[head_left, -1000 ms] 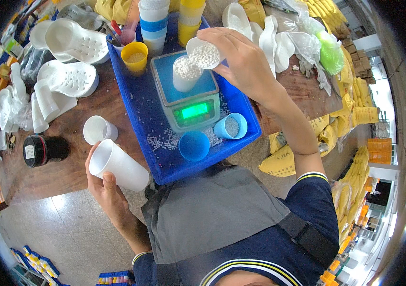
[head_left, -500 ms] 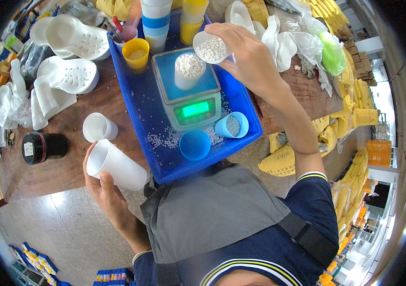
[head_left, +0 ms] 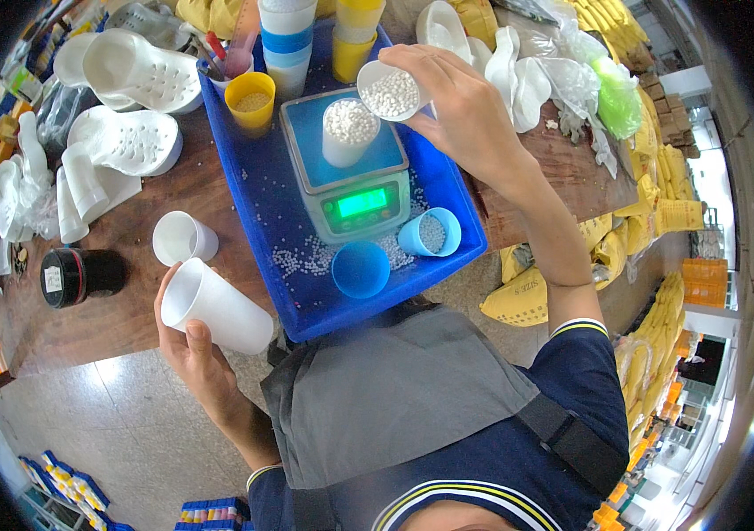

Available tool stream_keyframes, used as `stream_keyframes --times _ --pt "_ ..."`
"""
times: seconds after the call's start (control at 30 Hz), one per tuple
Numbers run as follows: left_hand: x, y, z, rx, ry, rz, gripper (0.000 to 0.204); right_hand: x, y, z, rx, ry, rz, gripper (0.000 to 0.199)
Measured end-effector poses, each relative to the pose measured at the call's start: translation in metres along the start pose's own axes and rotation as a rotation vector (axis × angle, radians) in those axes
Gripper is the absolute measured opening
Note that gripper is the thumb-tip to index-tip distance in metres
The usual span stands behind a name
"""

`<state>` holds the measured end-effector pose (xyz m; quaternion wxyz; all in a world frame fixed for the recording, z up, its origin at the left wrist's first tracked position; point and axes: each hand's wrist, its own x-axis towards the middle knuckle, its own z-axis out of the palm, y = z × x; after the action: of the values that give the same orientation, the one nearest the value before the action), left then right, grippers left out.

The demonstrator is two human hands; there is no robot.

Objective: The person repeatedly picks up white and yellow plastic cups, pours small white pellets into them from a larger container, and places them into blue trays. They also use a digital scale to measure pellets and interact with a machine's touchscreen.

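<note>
My right hand [head_left: 470, 111] grips a white cup of pellets [head_left: 392, 94], tilted beside a second cup. That second white cup [head_left: 349, 133], heaped with white pellets, stands on the scale [head_left: 346, 177], whose green display is lit. In my left hand [head_left: 195, 345] is an empty-looking white plastic cup [head_left: 222, 310], leaning with its mouth up and to the left. Another white cup [head_left: 185, 238] stands on the table just beyond it. Inside the blue tray [head_left: 262, 257], near its front, are a blue cup [head_left: 361, 269] and a light blue cup of pellets [head_left: 430, 233].
Stacked cups [head_left: 287, 49] and a yellow cup of tan pellets [head_left: 250, 103] occupy the tray's far end. White clog-shaped pieces [head_left: 129, 137] and a black cylindrical container [head_left: 82, 276] lie to the left. Loose pellets are scattered in the tray. Yellow sacks [head_left: 518, 296] sit at right.
Almost nothing differs. Both hands hold the same cups in nearly the same places; the whole view has shifted very slightly.
</note>
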<state>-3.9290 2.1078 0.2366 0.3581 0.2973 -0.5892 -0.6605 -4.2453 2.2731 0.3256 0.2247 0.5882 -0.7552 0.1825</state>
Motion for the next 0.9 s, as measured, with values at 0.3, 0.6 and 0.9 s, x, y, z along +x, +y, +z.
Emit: stream_keyframes --times 0.3,0.6,0.9 --pt "0.002 0.003 0.0 0.057 0.024 0.024 0.088 0.005 -0.049 -0.054 0.695 -0.085 0.232 0.074" --pt "0.004 0.008 0.0 0.016 0.039 0.039 0.086 -0.03 -0.116 0.018 0.889 -0.468 0.087 0.07" --pt "0.008 0.012 -0.001 -0.001 0.034 0.065 0.086 -0.019 -0.056 0.019 0.216 -0.042 -0.033 0.024"
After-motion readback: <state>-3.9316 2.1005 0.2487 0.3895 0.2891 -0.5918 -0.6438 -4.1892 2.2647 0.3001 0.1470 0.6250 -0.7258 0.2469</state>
